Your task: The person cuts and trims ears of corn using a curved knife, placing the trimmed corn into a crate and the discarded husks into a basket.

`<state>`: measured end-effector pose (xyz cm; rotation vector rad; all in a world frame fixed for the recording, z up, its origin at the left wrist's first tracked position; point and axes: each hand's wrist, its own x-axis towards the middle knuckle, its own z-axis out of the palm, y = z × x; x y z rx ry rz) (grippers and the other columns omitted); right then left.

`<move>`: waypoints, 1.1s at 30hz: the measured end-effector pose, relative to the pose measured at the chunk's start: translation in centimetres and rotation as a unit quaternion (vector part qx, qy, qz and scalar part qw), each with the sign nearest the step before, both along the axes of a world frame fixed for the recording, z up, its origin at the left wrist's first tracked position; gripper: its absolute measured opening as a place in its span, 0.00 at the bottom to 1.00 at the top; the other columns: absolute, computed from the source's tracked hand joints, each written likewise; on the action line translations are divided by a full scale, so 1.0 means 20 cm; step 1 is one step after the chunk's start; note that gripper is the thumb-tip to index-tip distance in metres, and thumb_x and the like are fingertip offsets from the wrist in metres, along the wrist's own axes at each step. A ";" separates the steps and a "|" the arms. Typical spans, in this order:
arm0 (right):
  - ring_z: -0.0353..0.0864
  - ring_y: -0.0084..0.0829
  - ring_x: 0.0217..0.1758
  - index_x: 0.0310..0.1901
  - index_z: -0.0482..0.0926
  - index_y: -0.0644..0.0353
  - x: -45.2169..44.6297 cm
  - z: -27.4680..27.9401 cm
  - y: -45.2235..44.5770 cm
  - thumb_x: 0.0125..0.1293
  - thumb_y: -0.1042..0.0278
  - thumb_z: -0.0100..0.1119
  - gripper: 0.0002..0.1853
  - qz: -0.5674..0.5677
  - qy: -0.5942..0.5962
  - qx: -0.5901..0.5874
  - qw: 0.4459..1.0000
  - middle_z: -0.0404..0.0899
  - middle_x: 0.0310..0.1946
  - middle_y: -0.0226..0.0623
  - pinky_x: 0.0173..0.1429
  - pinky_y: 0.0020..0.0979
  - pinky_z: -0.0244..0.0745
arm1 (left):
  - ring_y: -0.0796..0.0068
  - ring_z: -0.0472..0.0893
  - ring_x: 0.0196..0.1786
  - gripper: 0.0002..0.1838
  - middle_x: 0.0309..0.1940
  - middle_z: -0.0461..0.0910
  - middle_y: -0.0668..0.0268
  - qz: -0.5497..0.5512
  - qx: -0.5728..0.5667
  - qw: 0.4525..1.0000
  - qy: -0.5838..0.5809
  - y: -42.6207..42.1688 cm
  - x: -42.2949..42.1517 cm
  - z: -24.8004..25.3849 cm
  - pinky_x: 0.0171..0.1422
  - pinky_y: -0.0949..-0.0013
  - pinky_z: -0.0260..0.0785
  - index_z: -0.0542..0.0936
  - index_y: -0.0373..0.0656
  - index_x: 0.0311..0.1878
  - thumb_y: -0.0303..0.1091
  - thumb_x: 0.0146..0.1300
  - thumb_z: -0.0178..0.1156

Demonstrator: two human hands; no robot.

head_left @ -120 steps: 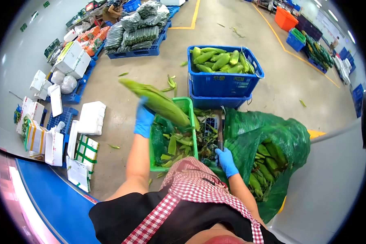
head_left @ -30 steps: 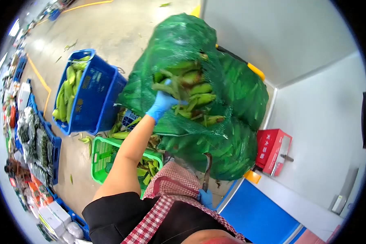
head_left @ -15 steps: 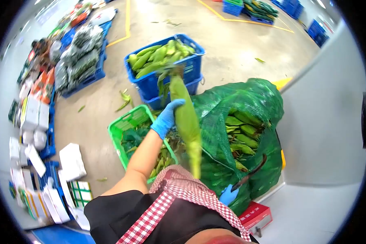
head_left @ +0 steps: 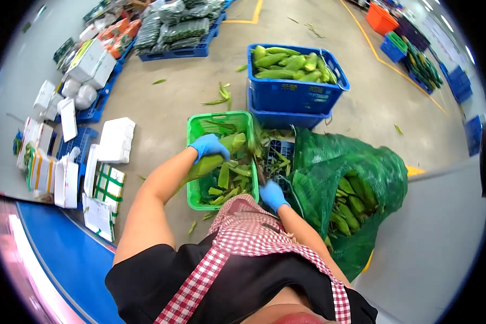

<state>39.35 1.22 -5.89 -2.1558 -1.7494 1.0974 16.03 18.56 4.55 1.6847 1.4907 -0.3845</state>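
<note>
My left hand, in a blue glove, is wrapped round a green ear of corn over the green crate. Loose husks and cut pieces lie inside that crate. At the crate's right side, my gloved right hand grips a knife, whose dark blade is blurred near the corn's stalk end. Right of this hand is a green mesh sack, open and showing many unpeeled ears. Beyond the crate, a blue crate full of corn ears stands on another blue one.
A dark blue slatted crate with scraps sits between the green crate and the sack. White foam boxes stand at the left. Bagged vegetables lie on a blue pallet at the back. A grey wall rises at the right.
The view has swung back left from the sack. My left hand has brought the ear over the green crate, tilting it sideways. My right hand has moved the knife to the ear's stalk end.
</note>
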 end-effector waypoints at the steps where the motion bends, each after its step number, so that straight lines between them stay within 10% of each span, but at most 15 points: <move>1: 0.77 0.57 0.39 0.40 0.77 0.65 0.05 -0.03 -0.08 0.57 0.55 0.51 0.19 0.050 0.031 -0.079 0.995 0.77 0.35 0.59 0.44 0.47 0.73 | 0.65 0.80 0.36 0.30 0.37 0.81 0.58 0.041 0.033 0.997 -0.063 -0.03 -0.10 -0.03 0.44 0.66 0.71 0.81 0.38 0.43 0.45 0.33 0.70; 5: 0.77 0.55 0.39 0.37 0.75 0.65 0.13 0.00 -0.20 0.54 0.57 0.52 0.17 -0.128 0.087 -0.046 0.987 0.77 0.34 0.58 0.43 0.46 0.72 | 0.71 0.78 0.42 0.24 0.40 0.79 0.64 0.288 0.037 0.883 -0.368 -0.05 -0.41 0.02 0.48 0.68 0.71 0.77 0.38 0.45 0.33 0.41 0.70; 8: 0.76 0.55 0.37 0.37 0.72 0.66 0.12 0.37 0.06 0.56 0.56 0.55 0.18 -0.149 0.085 0.087 0.981 0.77 0.32 0.56 0.40 0.44 0.71 | 0.67 0.78 0.45 0.28 0.43 0.78 0.63 0.447 0.117 0.666 -0.586 0.00 -0.44 -0.05 0.51 0.64 0.72 0.73 0.41 0.51 0.30 0.44 0.69; 11: 0.70 0.19 0.23 0.38 0.68 0.59 -0.03 0.88 0.26 0.65 0.70 0.52 0.04 -0.288 0.399 0.370 0.788 0.71 0.22 0.29 0.28 0.24 0.67 | 0.64 0.75 0.49 0.27 0.45 0.75 0.64 0.548 0.079 0.485 -0.677 0.07 -0.41 -0.10 0.54 0.59 0.71 0.70 0.46 0.53 0.28 0.47 0.67; 13: 0.67 0.20 0.19 0.35 0.68 0.58 -0.09 1.05 0.38 0.67 0.69 0.49 0.04 -0.281 0.387 0.593 0.648 0.70 0.21 0.28 0.25 0.25 0.67 | 0.64 0.75 0.50 0.28 0.46 0.74 0.64 0.577 0.086 0.438 -0.684 0.11 -0.32 -0.09 0.54 0.58 0.71 0.70 0.48 0.53 0.28 0.47 0.67; 15: 0.74 0.31 0.21 0.33 0.71 0.62 -0.16 0.87 0.42 0.66 0.65 0.48 0.10 -0.269 0.321 0.566 0.710 0.75 0.21 0.37 0.30 0.33 0.72 | 0.64 0.74 0.50 0.29 0.46 0.74 0.64 0.574 0.103 0.430 -0.689 0.13 -0.22 -0.12 0.55 0.58 0.70 0.70 0.48 0.54 0.27 0.46 0.68; 17: 0.79 0.45 0.33 0.31 0.73 0.68 -0.32 0.51 0.40 0.64 0.63 0.47 0.14 -0.134 0.018 0.195 0.971 0.78 0.26 0.52 0.41 0.41 0.73 | 0.64 0.74 0.50 0.29 0.46 0.74 0.64 0.568 0.148 0.427 -0.687 0.13 -0.14 -0.15 0.55 0.59 0.70 0.70 0.47 0.54 0.26 0.46 0.68; 18: 0.77 0.54 0.39 0.31 0.74 0.71 -0.25 -0.20 0.32 0.61 0.64 0.47 0.14 0.085 0.054 0.022 0.995 0.76 0.31 0.61 0.44 0.44 0.72 | 0.64 0.75 0.50 0.29 0.47 0.75 0.64 0.565 0.166 0.444 -0.675 0.13 -0.11 -0.15 0.55 0.59 0.70 0.70 0.45 0.54 0.25 0.45 0.68; 20: 0.78 0.53 0.32 0.35 0.76 0.67 -0.20 -0.26 0.08 0.57 0.58 0.51 0.17 0.163 0.074 0.050 0.983 0.78 0.31 0.56 0.38 0.44 0.74 | 0.64 0.75 0.49 0.29 0.47 0.75 0.63 0.571 0.189 0.455 -0.657 0.15 -0.12 -0.16 0.55 0.59 0.70 0.71 0.44 0.53 0.25 0.45 0.68; 23: 0.79 0.46 0.27 0.35 0.75 0.68 -0.03 0.09 0.05 0.55 0.60 0.51 0.16 -0.156 0.115 -0.160 0.968 0.79 0.28 0.52 0.34 0.40 0.75 | 0.61 0.76 0.47 0.24 0.46 0.76 0.60 0.627 0.066 0.472 -0.616 0.15 -0.08 -0.21 0.55 0.57 0.70 0.72 0.42 0.51 0.34 0.50 0.66; 29: 0.78 0.36 0.20 0.34 0.76 0.67 0.26 -0.02 -0.11 0.54 0.61 0.55 0.15 -0.241 0.174 -0.123 0.947 0.77 0.20 0.44 0.26 0.36 0.72 | 0.60 0.72 0.53 0.20 0.49 0.74 0.59 0.502 -0.174 0.409 -0.742 0.70 0.34 -0.28 0.60 0.55 0.66 0.72 0.44 0.50 0.49 0.62 0.52; 33: 0.73 0.31 0.18 0.33 0.75 0.67 0.25 -0.14 -0.37 0.52 0.62 0.58 0.14 -0.335 0.288 -0.155 0.884 0.74 0.18 0.39 0.24 0.33 0.68 | 0.60 0.76 0.49 0.14 0.44 0.77 0.60 0.404 -0.181 0.612 -0.656 0.81 0.85 0.09 0.54 0.53 0.71 0.74 0.43 0.46 0.40 0.61 0.56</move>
